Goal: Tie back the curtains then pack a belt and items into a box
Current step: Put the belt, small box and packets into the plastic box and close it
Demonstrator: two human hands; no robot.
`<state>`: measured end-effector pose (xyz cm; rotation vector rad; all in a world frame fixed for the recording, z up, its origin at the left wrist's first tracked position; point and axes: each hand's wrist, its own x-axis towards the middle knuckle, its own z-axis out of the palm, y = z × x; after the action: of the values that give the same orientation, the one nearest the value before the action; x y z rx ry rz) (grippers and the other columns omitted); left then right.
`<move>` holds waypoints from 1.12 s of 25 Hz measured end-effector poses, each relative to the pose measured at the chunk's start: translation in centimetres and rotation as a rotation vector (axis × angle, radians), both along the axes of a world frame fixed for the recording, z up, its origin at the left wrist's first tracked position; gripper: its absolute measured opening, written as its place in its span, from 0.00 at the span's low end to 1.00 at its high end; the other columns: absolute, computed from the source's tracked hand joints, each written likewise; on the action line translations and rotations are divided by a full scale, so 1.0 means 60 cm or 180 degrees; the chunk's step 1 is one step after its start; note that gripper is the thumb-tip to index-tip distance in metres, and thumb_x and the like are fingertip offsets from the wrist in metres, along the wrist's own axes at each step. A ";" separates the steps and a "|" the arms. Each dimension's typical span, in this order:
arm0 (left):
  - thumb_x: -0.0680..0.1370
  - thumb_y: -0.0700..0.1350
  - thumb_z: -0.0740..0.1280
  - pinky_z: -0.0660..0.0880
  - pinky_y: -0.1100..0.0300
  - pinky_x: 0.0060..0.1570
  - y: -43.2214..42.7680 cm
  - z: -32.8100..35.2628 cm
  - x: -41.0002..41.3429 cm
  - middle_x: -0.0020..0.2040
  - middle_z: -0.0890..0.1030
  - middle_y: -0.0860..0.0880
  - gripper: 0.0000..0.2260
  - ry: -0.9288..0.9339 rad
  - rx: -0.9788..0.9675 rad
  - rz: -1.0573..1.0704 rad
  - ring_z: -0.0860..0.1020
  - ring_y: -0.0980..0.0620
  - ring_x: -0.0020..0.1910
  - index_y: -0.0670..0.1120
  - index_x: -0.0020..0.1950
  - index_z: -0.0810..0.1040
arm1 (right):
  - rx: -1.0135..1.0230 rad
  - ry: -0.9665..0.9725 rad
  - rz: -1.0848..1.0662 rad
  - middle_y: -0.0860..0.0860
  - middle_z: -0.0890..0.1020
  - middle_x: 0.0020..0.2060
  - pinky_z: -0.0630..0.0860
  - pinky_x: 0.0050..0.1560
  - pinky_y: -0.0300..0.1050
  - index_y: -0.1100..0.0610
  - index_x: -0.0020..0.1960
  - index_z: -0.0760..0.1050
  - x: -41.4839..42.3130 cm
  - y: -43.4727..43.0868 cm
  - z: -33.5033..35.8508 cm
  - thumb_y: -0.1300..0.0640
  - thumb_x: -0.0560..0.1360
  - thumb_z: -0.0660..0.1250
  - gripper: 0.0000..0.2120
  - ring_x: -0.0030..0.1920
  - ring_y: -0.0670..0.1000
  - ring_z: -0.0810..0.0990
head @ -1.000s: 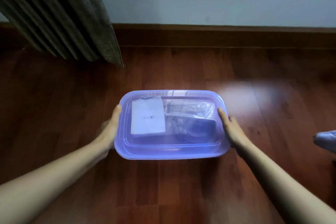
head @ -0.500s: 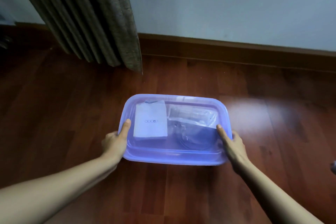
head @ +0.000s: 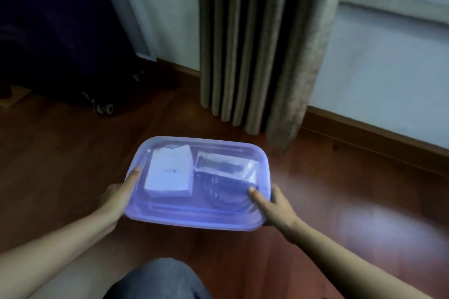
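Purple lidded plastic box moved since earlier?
Yes, leftward: the purple lidded plastic box lay right of the grey-brown pleated curtain hem, now left of it.

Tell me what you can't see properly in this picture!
Head view only:
- Dark coil: smeared by the tinted lid, maybe the belt.
- Print on the white packet: too small.
- Fingers of the left hand and right hand: hidden beneath the box.
- Curtain top: cut off by the frame.

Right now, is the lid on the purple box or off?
On. The lid covers the box edge to edge; the left hand and right hand rest thumbs on it; the white packet shows through.
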<state>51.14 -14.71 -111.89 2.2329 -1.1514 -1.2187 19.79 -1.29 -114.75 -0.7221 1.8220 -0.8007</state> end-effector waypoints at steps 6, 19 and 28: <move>0.77 0.62 0.57 0.67 0.50 0.59 -0.061 0.053 0.100 0.63 0.74 0.51 0.19 0.1394 -0.0168 0.0897 0.72 0.49 0.58 0.54 0.62 0.72 | -0.0051 0.0203 0.0332 0.47 0.78 0.50 0.80 0.49 0.58 0.49 0.58 0.67 0.116 -0.155 0.068 0.34 0.69 0.64 0.26 0.51 0.54 0.80; 0.77 0.44 0.66 0.79 0.49 0.41 -0.219 -0.077 0.024 0.54 0.80 0.45 0.12 0.2839 -0.0072 0.1679 0.78 0.46 0.56 0.45 0.59 0.74 | 0.0058 0.0624 0.0735 0.58 0.68 0.69 0.71 0.64 0.52 0.54 0.76 0.49 0.190 -0.415 -0.035 0.37 0.76 0.56 0.36 0.66 0.59 0.71; 0.76 0.47 0.67 0.82 0.54 0.38 -0.341 -0.111 0.002 0.59 0.80 0.42 0.20 0.2873 -0.0181 0.1289 0.79 0.45 0.55 0.42 0.66 0.72 | -0.0797 0.2730 0.3347 0.54 0.45 0.77 0.45 0.76 0.53 0.56 0.77 0.43 0.240 -0.449 -0.041 0.57 0.80 0.55 0.31 0.77 0.55 0.43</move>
<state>51.24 -35.16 -118.53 1.4467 -0.3506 -1.6796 34.19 -28.21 -117.19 -2.1728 1.6437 0.0402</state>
